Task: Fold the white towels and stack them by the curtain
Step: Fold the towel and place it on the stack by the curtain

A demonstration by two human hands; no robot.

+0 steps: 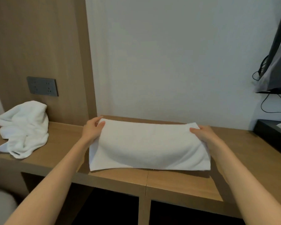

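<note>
A white towel [149,146] lies across the middle of the wooden surface [63,143], doubled over, with its middle bulging up in a soft hump. The left hand [92,129] has the far left corner and the right hand [203,133] the far right corner. On each hand the fingers [102,124] pinch the cloth, thumb on top and the rest tucked under or behind the edge (how far under cannot be seen). The far edge runs between the two hands, close to the pale wall [169,62].

The near edge lies flat and roughly parallel to the front lip of the surface, set back from it by a strip of bare wood. A seam in the wood runs from under that edge to the lip. The towel's left and right edges slope outward toward the viewer, so the near corners sit wider than the held ones.

At the left, against the wood panel below a grey socket plate [42,86], sits a crumpled towel [23,129], unfolded, one flap trailing toward the front lip. Bare wood lies between it and the white towel, crossed only by the left forearm. At the right, more bare wood separates the towel from a black tray [272,135] at the frame's edge, beneath a wall-mounted screen [277,62] with dangling cables [266,108]. Dark open compartments show beneath the surface.
</note>
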